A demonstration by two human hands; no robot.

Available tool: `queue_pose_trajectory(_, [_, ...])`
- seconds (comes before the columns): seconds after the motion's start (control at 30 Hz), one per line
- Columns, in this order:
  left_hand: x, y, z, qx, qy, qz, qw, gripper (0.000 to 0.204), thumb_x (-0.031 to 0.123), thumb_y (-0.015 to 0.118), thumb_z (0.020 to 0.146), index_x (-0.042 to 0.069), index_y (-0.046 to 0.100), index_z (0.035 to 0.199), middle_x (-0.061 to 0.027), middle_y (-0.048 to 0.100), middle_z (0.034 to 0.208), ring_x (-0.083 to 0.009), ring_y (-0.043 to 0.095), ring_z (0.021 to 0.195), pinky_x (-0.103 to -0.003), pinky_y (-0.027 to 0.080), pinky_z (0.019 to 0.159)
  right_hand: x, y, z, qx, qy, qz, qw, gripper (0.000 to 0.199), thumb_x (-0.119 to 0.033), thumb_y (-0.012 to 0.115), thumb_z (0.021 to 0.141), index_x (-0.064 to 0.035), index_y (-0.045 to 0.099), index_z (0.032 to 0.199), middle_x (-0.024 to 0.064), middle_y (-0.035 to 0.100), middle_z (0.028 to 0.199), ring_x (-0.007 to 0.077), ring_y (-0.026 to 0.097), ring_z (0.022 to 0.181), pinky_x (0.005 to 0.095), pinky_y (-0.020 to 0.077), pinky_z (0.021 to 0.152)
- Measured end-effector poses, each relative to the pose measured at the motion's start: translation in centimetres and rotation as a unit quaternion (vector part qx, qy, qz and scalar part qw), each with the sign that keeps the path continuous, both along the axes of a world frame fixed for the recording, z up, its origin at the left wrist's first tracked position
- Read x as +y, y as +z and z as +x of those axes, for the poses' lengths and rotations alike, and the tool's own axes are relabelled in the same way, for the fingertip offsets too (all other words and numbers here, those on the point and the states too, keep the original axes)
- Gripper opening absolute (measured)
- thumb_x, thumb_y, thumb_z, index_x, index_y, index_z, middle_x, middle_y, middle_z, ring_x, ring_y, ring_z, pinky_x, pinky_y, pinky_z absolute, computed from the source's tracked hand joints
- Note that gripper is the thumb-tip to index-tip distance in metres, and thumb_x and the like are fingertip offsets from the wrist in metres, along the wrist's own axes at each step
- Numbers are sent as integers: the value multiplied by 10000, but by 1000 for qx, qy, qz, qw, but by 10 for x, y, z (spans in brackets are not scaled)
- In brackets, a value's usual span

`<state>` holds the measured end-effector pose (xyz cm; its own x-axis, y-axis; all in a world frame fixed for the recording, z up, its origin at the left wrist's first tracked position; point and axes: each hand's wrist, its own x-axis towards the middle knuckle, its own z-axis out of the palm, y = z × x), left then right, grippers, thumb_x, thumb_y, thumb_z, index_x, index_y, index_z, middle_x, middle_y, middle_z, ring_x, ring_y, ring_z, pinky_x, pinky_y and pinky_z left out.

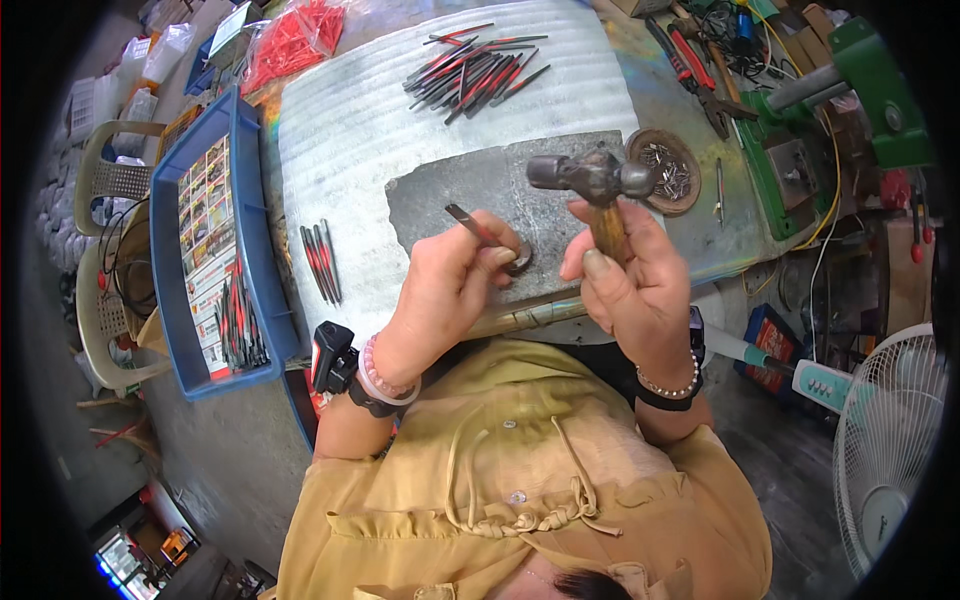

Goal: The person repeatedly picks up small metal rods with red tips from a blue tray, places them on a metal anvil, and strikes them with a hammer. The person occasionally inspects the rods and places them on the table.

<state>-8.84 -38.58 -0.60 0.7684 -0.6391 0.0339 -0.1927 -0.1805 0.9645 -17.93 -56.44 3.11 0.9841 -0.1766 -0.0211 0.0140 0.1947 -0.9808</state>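
My left hand (445, 275) is closed round a slim black-and-red rod (462, 217), one end sticking up past the fingers. That hand rests low over a dark grey slab (450, 185); a small round dark piece (521, 258) shows at the fingertips, its kind unclear. In my right hand (640, 275) is a ball-peen hammer (592, 178), gripped by its wooden handle close below the head. The hammer head is raised over the slab's right part, apart from the rod. A round dish (688, 197) of small silvery metal pieces stands just beyond the hammer.
Similar rods lie in a pile (475, 75) at the far side and a small row (320, 263) at left, on white foam sheeting (340, 130). A blue crate (165, 290) holds more rods. Pliers (712, 110), a green press (880, 95) and a fan (890, 440) occupy the right.
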Motion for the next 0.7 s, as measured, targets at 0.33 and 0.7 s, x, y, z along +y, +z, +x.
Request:
queue_pose_trajectory(0.33, [-5, -8, -3, 37, 39, -52, 997, 73, -67, 520, 924, -20, 576, 932, -61, 607, 791, -110, 619, 646, -246, 501, 591, -6, -3, -12, 51, -10, 34, 998, 362, -96, 549, 971, 15, 488, 1310, 9, 606, 913, 21, 515, 745, 166, 408, 635])
queue_pose_trajectory(0.7, [-4, -8, -6, 112, 50, -82, 989, 56, -42, 516, 947, -25, 566, 927, -47, 595, 846, -106, 619, 687, -235, 497, 636, -7, -6, -12, 40, -11, 5, 999, 373, -101, 564, 966, 33, 495, 1307, 26, 606, 913, 58, 573, 828, 204, 459, 723])
